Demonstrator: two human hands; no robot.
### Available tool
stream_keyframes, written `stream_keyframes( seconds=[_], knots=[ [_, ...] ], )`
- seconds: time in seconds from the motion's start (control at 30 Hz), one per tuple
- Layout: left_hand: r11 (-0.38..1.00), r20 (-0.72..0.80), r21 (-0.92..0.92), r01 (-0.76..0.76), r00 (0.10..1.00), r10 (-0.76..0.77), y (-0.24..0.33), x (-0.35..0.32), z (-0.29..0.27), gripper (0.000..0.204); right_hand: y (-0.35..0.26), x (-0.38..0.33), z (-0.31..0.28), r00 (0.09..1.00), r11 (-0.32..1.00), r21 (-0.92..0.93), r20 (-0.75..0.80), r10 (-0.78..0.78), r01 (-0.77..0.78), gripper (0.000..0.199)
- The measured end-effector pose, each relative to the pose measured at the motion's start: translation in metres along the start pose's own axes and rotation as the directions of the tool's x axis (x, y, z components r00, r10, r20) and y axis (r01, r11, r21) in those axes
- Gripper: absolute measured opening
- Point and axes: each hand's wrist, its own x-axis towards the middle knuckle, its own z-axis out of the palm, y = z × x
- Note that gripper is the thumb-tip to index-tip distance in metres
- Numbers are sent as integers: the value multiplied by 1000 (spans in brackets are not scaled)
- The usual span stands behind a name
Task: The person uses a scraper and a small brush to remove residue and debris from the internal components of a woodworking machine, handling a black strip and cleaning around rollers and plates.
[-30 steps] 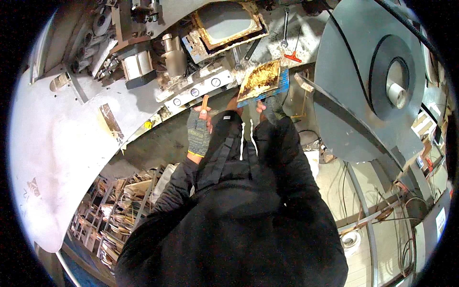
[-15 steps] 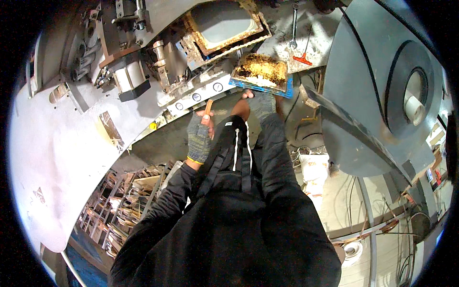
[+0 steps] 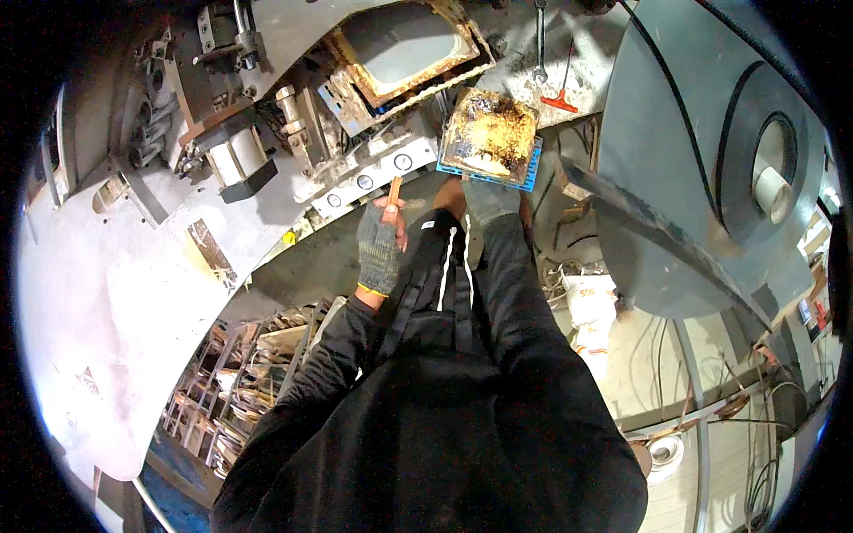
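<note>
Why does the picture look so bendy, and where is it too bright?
Head view: fisheye bending, with black corners and curved edges; head view, left: the pale table is glaringly bright; head view, middle: the left hand looks fairly clear, but the black clothes show little detail.

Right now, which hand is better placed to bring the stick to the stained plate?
Probably the left hand: it holds the stick, while the right hand holds the stained plate.

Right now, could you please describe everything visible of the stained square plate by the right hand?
The stained square plate, face up, has a crusty yellow-and-brown surface, material unclear. It lies on a blue slatted piece showing along its near and right sides. The gloved right hand is at the near side, fingers hidden.
</note>
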Motion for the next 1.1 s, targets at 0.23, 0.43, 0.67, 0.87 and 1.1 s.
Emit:
stream_keyframes(
  seconds=[0.23, 0.43, 0.67, 0.87, 1.1],
  knots=[
    [932, -40, 286, -224, 969, 245, 17, 17, 7, 33, -7, 11, -13, 1000, 997, 74, -24, -5, 7, 66],
    [492, 39, 707, -507, 723, 690, 74, 47, 19, 28, -14, 15, -25, 998, 992, 126, -61, -4, 12, 68],
    [179, 208, 882, -436, 700, 683, 147, 101, 25, 26, -19, 18, -54, 993, 965, 260, -117, 0, 31, 70],
    [-56, 286, 939, -340, 679, 676, 156, 129, 30, 24, -44, -6, -110, 975, 709, 705, -172, 143, 21, 71],
    [-71, 307, 934, -349, 688, 658, 148, 144, 38, 24, -99, -31, -168, 754, 913, -108, 531, 387, -393, 63]
  ],
)
